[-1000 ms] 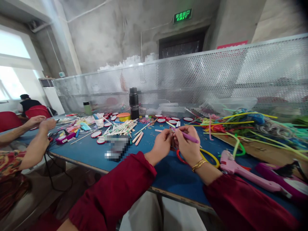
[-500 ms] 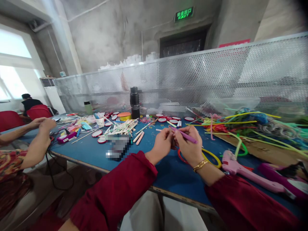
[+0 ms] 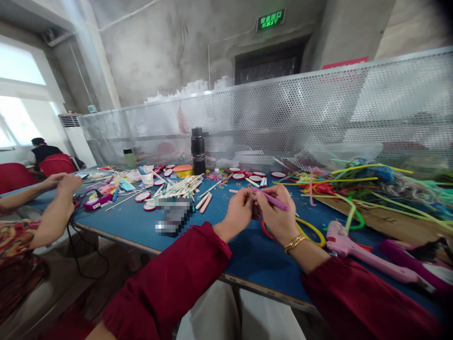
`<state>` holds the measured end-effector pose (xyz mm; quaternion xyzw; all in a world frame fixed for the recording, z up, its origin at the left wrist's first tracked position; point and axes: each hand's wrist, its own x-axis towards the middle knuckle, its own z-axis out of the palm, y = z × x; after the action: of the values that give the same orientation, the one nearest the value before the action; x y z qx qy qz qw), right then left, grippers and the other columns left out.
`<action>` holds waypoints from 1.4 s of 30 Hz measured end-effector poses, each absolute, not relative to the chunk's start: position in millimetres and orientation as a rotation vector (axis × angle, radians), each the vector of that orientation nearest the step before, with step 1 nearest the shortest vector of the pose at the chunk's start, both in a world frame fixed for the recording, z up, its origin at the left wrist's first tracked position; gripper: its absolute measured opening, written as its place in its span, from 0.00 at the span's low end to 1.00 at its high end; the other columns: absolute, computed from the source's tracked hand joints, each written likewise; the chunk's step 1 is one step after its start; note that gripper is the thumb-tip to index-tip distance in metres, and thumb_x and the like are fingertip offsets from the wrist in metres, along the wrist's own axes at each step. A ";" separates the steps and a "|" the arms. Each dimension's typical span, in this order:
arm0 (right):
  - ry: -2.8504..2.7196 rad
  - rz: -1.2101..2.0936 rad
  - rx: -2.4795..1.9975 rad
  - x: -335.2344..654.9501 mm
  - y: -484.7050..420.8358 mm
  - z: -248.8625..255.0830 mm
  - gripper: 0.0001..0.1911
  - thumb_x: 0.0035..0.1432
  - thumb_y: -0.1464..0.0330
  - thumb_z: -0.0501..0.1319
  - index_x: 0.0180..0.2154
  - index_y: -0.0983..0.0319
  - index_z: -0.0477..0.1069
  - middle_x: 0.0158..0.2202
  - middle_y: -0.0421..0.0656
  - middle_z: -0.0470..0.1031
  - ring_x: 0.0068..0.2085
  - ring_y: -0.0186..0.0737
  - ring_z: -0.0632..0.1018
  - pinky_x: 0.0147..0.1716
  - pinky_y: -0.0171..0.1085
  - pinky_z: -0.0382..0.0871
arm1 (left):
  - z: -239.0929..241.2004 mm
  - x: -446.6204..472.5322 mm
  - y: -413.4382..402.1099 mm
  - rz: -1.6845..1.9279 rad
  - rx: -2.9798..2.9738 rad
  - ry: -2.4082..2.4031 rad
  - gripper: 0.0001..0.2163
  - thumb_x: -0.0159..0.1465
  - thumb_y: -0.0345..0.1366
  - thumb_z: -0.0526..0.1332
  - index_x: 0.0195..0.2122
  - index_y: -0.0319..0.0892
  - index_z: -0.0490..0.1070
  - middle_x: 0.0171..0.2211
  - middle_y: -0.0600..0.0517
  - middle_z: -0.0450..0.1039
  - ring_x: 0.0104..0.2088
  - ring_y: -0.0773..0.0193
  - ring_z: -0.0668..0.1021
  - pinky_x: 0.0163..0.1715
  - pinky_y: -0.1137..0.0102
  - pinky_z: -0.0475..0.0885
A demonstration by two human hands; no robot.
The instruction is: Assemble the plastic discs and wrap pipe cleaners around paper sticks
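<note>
My right hand is closed around a thin purple stick, which points up and left towards my other hand. My left hand is pinched at the stick's near end, fingertips touching those of the right hand. Both hands hover just above the blue table. Under them lie a red ring and a yellow ring. What the left fingertips pinch is too small to make out.
A pink glue gun lies right of my hands. Coloured pipe cleaners pile at the right. Wooden sticks, round red-rimmed discs and a black flask stand farther back. Another person's hands work at the left.
My hands have stayed almost still, with only slight finger movement at the purple stick. The view has shifted a little.
</note>
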<state>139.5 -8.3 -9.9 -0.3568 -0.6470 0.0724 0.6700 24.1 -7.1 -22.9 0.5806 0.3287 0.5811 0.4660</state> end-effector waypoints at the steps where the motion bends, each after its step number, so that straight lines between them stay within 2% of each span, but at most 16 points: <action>1: -1.456 0.163 -0.807 139.3 -8.9 -9.3 0.09 0.61 0.60 0.64 0.33 0.57 0.69 0.29 0.41 0.74 0.30 0.42 0.76 0.30 0.42 0.70 | -23.1 24.0 -7.0 1.429 1.426 0.798 0.11 0.68 0.46 0.60 0.37 0.44 0.64 0.27 0.56 0.68 0.24 0.68 0.73 0.23 0.72 0.75; 15: -1.463 0.126 -0.819 139.7 -9.9 -7.2 0.09 0.60 0.60 0.64 0.32 0.57 0.70 0.30 0.42 0.74 0.30 0.42 0.76 0.31 0.43 0.70 | -20.7 23.4 -9.2 1.436 1.446 0.809 0.11 0.68 0.45 0.60 0.37 0.43 0.64 0.26 0.56 0.67 0.22 0.69 0.72 0.20 0.73 0.74; 20: -1.466 0.140 -0.821 139.7 -8.5 -8.4 0.10 0.60 0.59 0.63 0.32 0.57 0.69 0.30 0.42 0.73 0.30 0.43 0.76 0.30 0.43 0.70 | -21.4 23.3 -8.6 1.435 1.450 0.807 0.13 0.67 0.47 0.61 0.36 0.43 0.64 0.27 0.56 0.68 0.22 0.69 0.72 0.20 0.73 0.73; 36: -1.462 0.142 -0.840 139.1 -9.5 -7.3 0.10 0.60 0.59 0.64 0.32 0.57 0.69 0.30 0.42 0.74 0.31 0.42 0.75 0.32 0.43 0.70 | -20.0 22.9 -9.7 1.396 1.444 0.865 0.08 0.69 0.43 0.58 0.38 0.44 0.64 0.28 0.55 0.69 0.24 0.68 0.73 0.24 0.71 0.76; 42: -1.467 0.167 -0.818 139.5 -8.2 -9.1 0.10 0.61 0.59 0.64 0.33 0.57 0.69 0.31 0.42 0.74 0.31 0.42 0.76 0.32 0.43 0.71 | -22.4 22.9 -7.9 1.420 1.455 0.824 0.10 0.68 0.45 0.60 0.38 0.43 0.65 0.28 0.56 0.67 0.23 0.68 0.73 0.23 0.72 0.75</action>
<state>139.5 -8.2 -9.1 -0.3620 -0.6494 0.0740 0.6646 22.9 -7.9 -22.4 0.5899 0.3343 0.5761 0.4564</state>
